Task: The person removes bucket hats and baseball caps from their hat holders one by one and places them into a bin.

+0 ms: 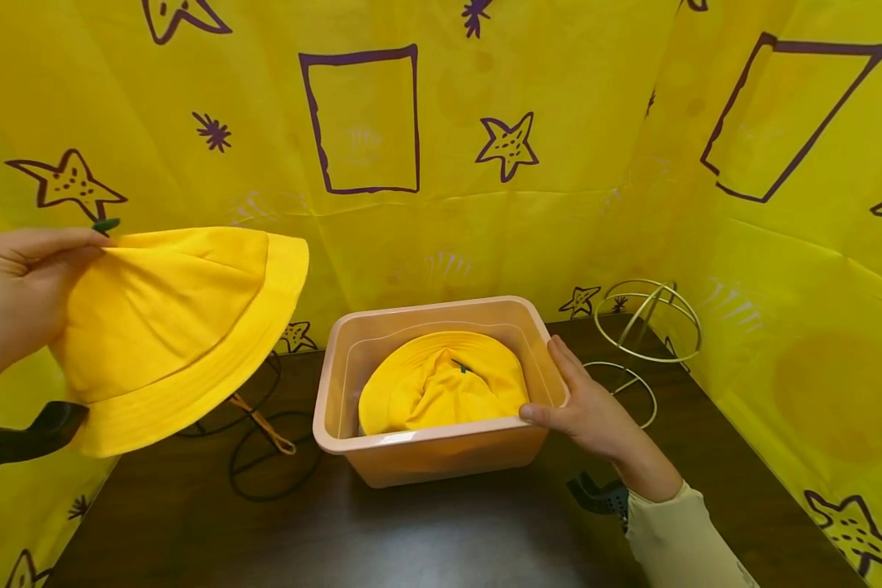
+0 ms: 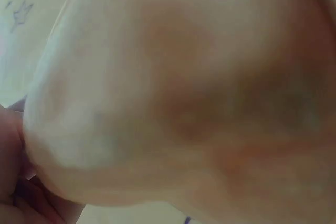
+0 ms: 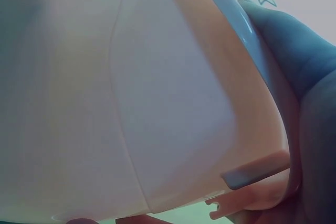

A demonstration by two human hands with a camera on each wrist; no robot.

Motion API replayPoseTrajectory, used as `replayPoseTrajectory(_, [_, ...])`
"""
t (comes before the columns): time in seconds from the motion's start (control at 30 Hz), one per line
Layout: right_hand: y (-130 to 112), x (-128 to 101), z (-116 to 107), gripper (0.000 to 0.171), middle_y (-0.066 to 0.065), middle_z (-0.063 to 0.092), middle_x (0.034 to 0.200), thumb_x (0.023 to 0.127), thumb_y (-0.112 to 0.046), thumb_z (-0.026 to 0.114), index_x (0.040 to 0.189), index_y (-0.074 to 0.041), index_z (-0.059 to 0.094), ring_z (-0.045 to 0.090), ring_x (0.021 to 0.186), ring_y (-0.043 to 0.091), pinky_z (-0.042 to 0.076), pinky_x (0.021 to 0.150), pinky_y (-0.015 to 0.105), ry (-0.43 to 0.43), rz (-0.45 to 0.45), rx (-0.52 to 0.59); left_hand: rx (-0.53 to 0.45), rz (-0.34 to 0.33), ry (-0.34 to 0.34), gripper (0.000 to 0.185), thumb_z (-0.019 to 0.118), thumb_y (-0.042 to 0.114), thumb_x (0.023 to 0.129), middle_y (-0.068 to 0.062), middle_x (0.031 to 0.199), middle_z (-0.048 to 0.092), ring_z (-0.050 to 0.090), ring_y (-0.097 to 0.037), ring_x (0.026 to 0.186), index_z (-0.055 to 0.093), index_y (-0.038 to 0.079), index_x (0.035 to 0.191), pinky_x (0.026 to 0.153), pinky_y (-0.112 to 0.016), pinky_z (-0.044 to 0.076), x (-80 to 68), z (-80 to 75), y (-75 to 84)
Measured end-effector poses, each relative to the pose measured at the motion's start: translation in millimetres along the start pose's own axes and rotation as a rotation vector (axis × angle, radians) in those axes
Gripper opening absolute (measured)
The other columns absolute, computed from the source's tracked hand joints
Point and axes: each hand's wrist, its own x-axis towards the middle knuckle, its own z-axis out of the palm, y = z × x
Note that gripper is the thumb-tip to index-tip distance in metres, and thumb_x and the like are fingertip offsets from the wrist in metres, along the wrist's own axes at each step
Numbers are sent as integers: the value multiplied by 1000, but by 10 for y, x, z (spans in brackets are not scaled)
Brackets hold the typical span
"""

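**Hat aloft, tub steadied**

The left hand (image 1: 15, 294) pinches a yellow bucket hat (image 1: 180, 327) at its crown, fingers (image 1: 51, 245) pressed together, held above the dark surface (image 1: 441, 531). The right hand (image 1: 588, 404) grips the pink tub (image 1: 426, 457) at its rim corner; another yellow hat (image 1: 441, 384) lies inside.

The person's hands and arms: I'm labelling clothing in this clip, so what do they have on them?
Both hands are bare: no gloves or rings show on the left hand or the right hand. The right forearm wears a pale cream long sleeve that ends at the wrist. A black camera mount sits under the right wrist, and a similar black mount shows below the left.
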Motion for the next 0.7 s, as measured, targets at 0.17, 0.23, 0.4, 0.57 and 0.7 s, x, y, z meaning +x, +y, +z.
replayPoseTrajectory(0.17, [1,4,-1,113,8,5,166,81,-47,80,160,-7,11,18,145,42,19,110,64,-1,8,-1,-155,16,87,22,59,1,98,33,92,61,53,15,70,78,8,108,63,-2,38,195,-92,-105])
replayPoseTrajectory(0.23, [1,5,-3,113,7,5,166,81,-46,80,160,-7,11,18,145,42,19,110,64,0,9,0,-132,29,121,22,59,6,99,32,93,59,51,15,69,78,9,111,63,-2,36,266,-111,-101])
replayPoseTrajectory(0.4, [5,8,-8,113,7,5,166,81,-46,80,161,-7,10,17,145,41,19,110,63,-1,13,0,-71,-7,179,25,57,17,102,32,97,55,47,15,67,76,23,117,62,-1,33,407,-112,40])
replayPoseTrajectory(0.57, [15,6,-3,113,7,5,166,82,-47,80,161,-8,10,17,146,40,19,111,63,-3,17,4,-159,-121,214,21,60,20,101,23,89,59,47,9,58,77,22,114,56,-3,37,540,-66,305])
replayPoseTrajectory(0.7, [19,1,-3,113,7,5,166,81,-47,80,161,-8,10,16,146,40,18,111,63,-2,12,4,-304,-218,199,20,64,19,98,12,86,62,50,3,52,78,13,112,50,-5,40,628,-15,604])
